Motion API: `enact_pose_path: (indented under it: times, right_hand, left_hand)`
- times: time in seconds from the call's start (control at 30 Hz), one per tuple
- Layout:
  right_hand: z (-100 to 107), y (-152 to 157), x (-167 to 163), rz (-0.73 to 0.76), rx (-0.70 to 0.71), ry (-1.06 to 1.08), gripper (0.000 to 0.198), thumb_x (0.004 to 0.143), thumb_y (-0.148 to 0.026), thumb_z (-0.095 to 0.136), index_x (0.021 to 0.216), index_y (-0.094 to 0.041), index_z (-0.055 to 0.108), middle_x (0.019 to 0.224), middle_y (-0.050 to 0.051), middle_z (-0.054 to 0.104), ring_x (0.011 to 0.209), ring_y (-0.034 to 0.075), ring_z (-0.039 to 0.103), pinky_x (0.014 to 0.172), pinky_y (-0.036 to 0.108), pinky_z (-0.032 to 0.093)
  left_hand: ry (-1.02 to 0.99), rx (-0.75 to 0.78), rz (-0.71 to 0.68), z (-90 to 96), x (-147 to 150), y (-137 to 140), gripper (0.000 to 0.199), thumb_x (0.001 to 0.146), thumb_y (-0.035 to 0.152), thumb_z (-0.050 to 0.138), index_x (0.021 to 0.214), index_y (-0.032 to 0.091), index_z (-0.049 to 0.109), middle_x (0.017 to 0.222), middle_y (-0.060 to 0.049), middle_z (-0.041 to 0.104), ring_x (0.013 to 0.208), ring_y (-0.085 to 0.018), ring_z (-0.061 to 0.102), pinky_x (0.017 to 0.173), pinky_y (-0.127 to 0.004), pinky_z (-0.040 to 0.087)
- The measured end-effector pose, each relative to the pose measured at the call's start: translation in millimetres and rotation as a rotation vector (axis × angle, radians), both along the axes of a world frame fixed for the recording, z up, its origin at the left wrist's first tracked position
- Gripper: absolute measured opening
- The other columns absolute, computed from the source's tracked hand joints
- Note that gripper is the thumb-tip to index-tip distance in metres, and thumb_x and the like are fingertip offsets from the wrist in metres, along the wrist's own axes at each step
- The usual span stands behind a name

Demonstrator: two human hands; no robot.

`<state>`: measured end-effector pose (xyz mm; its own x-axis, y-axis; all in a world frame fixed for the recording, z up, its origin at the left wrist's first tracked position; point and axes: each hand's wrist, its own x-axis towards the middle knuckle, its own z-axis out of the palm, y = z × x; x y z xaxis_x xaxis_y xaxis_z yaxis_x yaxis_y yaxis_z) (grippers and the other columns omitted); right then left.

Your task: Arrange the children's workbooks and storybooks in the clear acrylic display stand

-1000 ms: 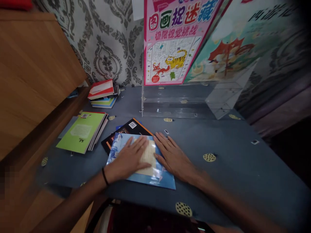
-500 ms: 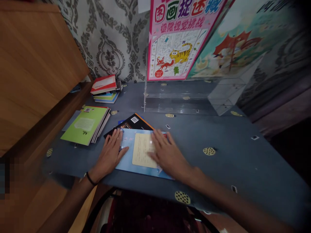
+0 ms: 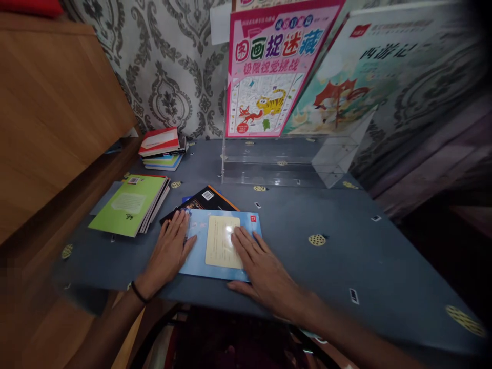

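Observation:
A light blue book [image 3: 198,259] with a cream text panel lies flat near the table's front edge. My left hand [image 3: 169,251] rests on its left end, fingers stretched out and the thumb apart. On the right part of the book lies my right hand [image 3: 265,266], fingers extended over the cover and the thumb at the front edge. Both hands are open and grasp nothing. A black book [image 3: 200,199] with an orange edge sticks out from behind the blue book, partly covered by it. A bit of something blue shows behind the black one.
To the left is a stack of books topped by a green one [image 3: 130,207]. Farther back stands a smaller stack with a red and white book [image 3: 159,141] on top. A clear acrylic stand [image 3: 269,171] holds a pink book [image 3: 265,72] and a teal book [image 3: 330,97].
My right hand has slid down and toward the front edge of the blue book, uncovering its upper right corner. The left hand stays in place. The camera view has tilted up a little.

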<state>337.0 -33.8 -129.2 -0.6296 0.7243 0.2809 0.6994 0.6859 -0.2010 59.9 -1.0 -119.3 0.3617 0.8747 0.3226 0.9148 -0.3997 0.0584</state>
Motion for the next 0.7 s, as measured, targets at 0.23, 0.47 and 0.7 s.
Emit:
enact_pose_path:
  times: [0.23,0.47,0.7]
  right_hand:
    - [-0.9,-9.1,12.0,-0.032,0.048,-0.052,0.093,0.095,-0.056,0.054,0.160,-0.006,0.009,0.160,0.022,0.032,0.151,0.032,0.023,0.120,0.052,0.033]
    - [-6.8,-5.4,13.1,0.018,0.161,-0.063,0.087,0.092,-0.052,0.062,0.154,-0.001,0.031,0.150,0.027,0.046,0.143,0.037,0.039,0.113,0.049,0.044]
    - [5.5,-6.7,9.3,0.077,0.232,-0.114,0.051,0.097,-0.039,0.058,0.135,-0.005,0.057,0.130,0.026,0.064,0.124,0.037,0.061,0.096,0.049,0.057]
  left_hand:
    - [0.127,0.118,-0.157,6.6,4.8,-14.7,0.060,0.104,0.051,0.029,0.145,0.010,0.045,0.147,-0.019,0.053,0.139,-0.030,0.048,0.115,-0.052,0.038]
    - [0.224,0.075,-0.319,10.1,6.3,-24.4,0.089,0.089,0.078,0.032,0.148,0.011,0.039,0.151,-0.023,0.046,0.144,-0.033,0.040,0.114,-0.052,0.039]
    - [0.292,0.158,-0.450,23.6,12.5,-33.6,0.051,0.100,0.049,0.046,0.134,0.011,0.052,0.131,-0.018,0.065,0.124,-0.033,0.059,0.097,-0.045,0.051]
